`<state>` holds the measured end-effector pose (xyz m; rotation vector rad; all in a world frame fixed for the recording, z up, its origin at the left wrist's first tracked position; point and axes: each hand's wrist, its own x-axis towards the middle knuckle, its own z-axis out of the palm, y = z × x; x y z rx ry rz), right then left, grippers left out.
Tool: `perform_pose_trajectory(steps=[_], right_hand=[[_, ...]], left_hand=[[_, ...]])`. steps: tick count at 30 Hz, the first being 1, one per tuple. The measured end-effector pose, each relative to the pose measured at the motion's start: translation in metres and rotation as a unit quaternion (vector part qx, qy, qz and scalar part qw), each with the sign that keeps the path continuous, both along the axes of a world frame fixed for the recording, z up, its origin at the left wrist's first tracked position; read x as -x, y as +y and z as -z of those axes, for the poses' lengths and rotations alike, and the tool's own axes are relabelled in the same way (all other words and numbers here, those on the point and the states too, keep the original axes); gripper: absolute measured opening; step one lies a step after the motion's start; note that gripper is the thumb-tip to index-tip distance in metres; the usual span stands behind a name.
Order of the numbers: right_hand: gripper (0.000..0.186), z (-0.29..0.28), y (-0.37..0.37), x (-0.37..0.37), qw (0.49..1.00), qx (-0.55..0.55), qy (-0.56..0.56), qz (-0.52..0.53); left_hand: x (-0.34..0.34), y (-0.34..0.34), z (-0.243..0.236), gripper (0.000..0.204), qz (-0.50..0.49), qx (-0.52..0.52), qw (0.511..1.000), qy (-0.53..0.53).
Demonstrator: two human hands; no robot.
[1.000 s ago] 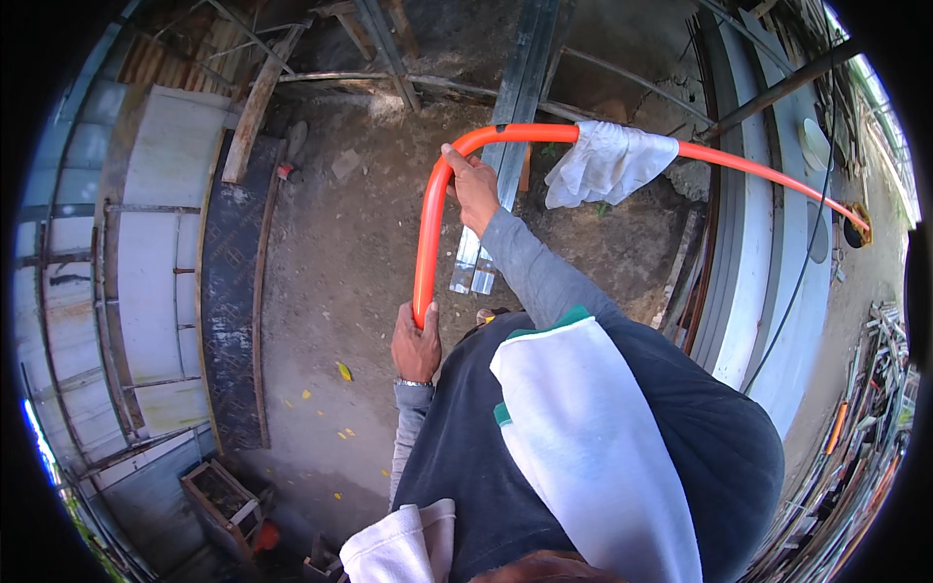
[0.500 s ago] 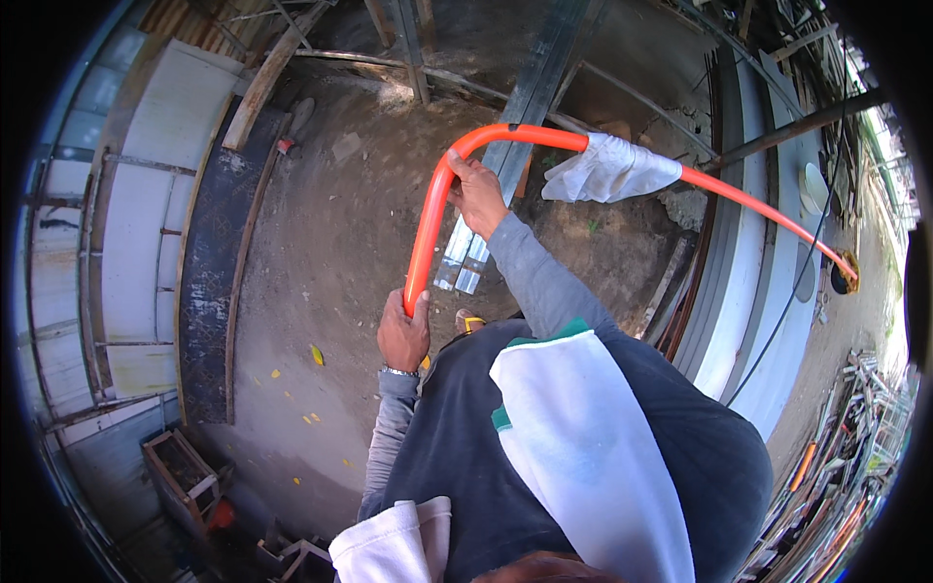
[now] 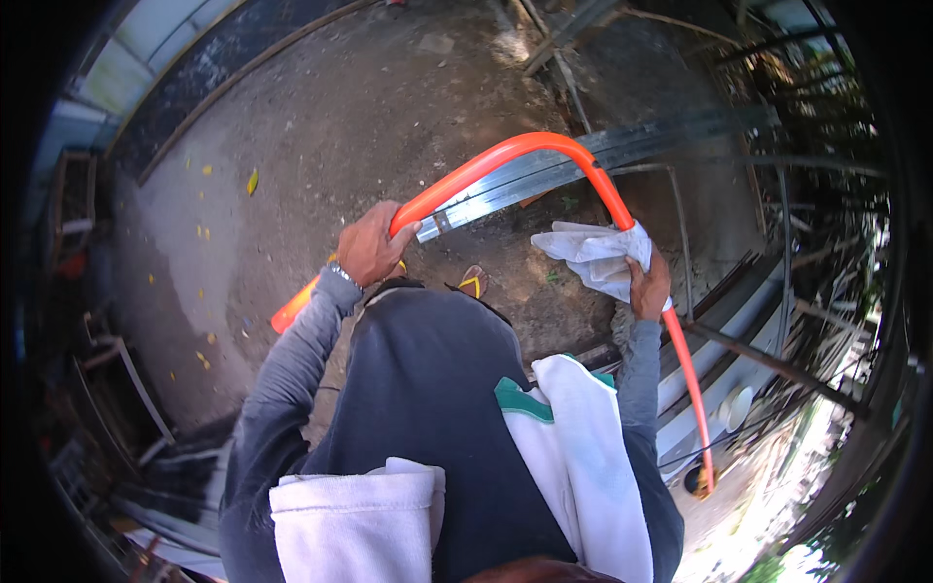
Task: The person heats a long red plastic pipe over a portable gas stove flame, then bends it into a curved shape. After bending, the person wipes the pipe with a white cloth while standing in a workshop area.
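Observation:
A long bright-orange pipe (image 3: 473, 167) arches in a bend in front of me. My left hand (image 3: 371, 245) is closed around its left side, and the pipe's end shows beyond my left forearm. My right hand (image 3: 650, 288) is closed on a white cloth (image 3: 590, 252) wrapped about the pipe past the bend. Loose folds of the cloth hang to the left of that hand. A small dark mark sits on the pipe just above the cloth. From my right hand the pipe runs down to a dark round thing on the ground at the lower right.
Flat metal channels (image 3: 496, 187) lie beyond the bend, over the dirt floor (image 3: 321, 126). Metal posts and bars (image 3: 780, 243) stand at the right, near pale panels (image 3: 719, 413). Wooden frames (image 3: 121, 374) stand at the left. A sandalled foot (image 3: 473, 282) is below the pipe.
The view and my body have turned to the right. My right hand has gone from the bare bend to the cloth. The left hand still grips the pipe, whose end now shows beyond it.

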<state>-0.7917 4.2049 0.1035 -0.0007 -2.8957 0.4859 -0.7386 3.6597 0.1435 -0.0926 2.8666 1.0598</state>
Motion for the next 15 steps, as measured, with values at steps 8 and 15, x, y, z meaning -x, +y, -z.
perform_pose_trajectory(steps=[8, 15], right_hand=[[0.036, -0.043, -0.083, 0.068, 0.989, 0.132, 0.021, -0.068], [0.058, -0.099, -0.207, 0.161, 0.943, 0.216, -0.017, -0.254]], left_hand=[[-0.009, -0.008, -0.008, 0.041, -0.060, -0.005, 0.998, 0.002], [0.003, -0.017, -0.024, 0.040, -0.032, 0.035, 0.997, 0.057]])
